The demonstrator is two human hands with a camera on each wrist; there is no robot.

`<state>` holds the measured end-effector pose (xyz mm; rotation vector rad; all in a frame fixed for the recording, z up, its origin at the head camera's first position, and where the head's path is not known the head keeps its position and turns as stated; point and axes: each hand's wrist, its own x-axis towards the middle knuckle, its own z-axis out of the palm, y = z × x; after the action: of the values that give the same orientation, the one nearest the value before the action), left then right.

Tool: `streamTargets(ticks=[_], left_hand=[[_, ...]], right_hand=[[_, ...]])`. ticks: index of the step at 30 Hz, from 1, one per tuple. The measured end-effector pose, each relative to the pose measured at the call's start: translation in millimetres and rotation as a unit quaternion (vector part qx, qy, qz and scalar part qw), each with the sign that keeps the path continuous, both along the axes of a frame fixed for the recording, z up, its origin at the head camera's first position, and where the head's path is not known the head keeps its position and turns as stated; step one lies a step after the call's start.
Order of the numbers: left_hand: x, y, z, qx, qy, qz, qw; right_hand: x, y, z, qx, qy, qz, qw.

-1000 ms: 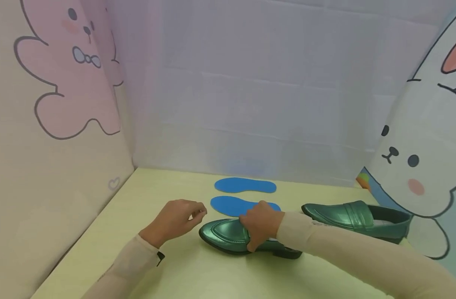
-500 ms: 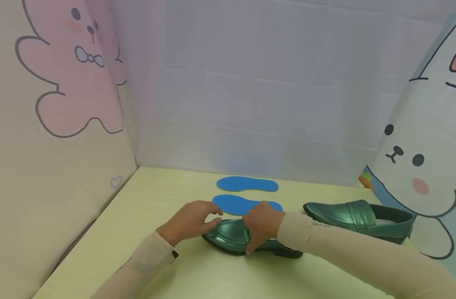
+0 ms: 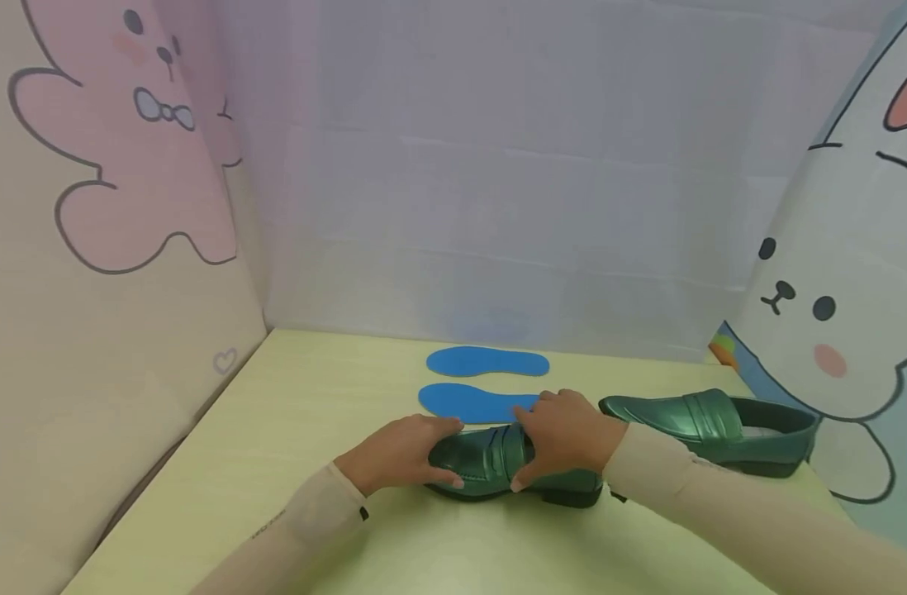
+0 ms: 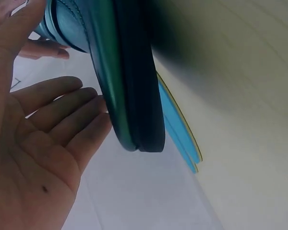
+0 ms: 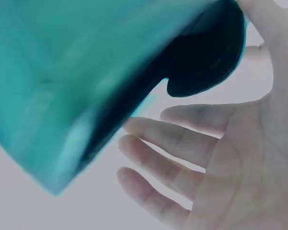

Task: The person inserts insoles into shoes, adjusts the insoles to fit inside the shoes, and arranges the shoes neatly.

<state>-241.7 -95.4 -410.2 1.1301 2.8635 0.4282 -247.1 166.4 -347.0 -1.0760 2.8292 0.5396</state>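
A metallic green loafer point(image 3: 505, 450) lies on the table, toe to the left. My left hand point(image 3: 401, 450) holds its toe, with the thumb on the near side and fingers on the far side. In the left wrist view the fingertips meet the toe's edge beside the dark sole point(image 4: 141, 96). My right hand point(image 3: 568, 430) straddles the loafer behind the strap and hides part of the opening. In the right wrist view its fingers point(image 5: 168, 139) are spread and loosely bent. A blue insole point(image 3: 472, 403) lies just behind the loafer.
A matching green loafer point(image 3: 709, 430) stands at the right beside the right forearm. Farther back lies another blue insole point(image 3: 486, 361). The pale yellow table point(image 3: 327, 372) meets cloth walls with cartoon animals.
My left hand has moved right onto the loafer's toe. My right hand has shifted right from the strap, its fingers spreading wider; the strap now shows.
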Motion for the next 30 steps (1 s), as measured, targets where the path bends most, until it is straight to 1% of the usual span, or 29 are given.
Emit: streamTargets(ticks=[4,7,10,14,17,20,26,30], left_hand=[[-0.4,0.7,-4.1,-0.013,-0.013,0.018,0.9997],[-0.5,1.3,-7.0,-0.022,-0.016,0.024,0.9994],[-0.7,1.5,-9.3,-0.029,-0.018,0.020,0.9992],[-1.7,1.4,-11.8,-0.042,-0.013,0.007,0.9990],[-2.9,1.3,-12.0,-0.048,-0.005,-0.003,0.9988],[-4.3,1.1,-10.6,-0.049,-0.005,-0.006,0.9988],[-6.0,-4.2,-6.8,-0.057,-0.012,0.001,0.9983],[-6.4,-9.5,-6.5,-0.059,-0.021,0.005,0.9980]], right_hand=[[2.1,22.9,0.7,-0.039,-0.041,-0.027,0.998],[4.7,37.3,-1.9,-0.075,-0.079,-0.063,0.992],[7.1,49.6,-5.3,-0.122,-0.117,-0.093,0.981],[8.5,63.5,-13.0,-0.183,-0.153,-0.139,0.961],[9.0,71.0,-19.8,-0.229,-0.162,-0.171,0.945],[9.5,74.9,-25.2,-0.261,-0.158,-0.181,0.935],[8.2,71.6,-30.7,-0.287,-0.148,-0.167,0.932],[7.9,66.9,-34.0,-0.291,-0.144,-0.171,0.930]])
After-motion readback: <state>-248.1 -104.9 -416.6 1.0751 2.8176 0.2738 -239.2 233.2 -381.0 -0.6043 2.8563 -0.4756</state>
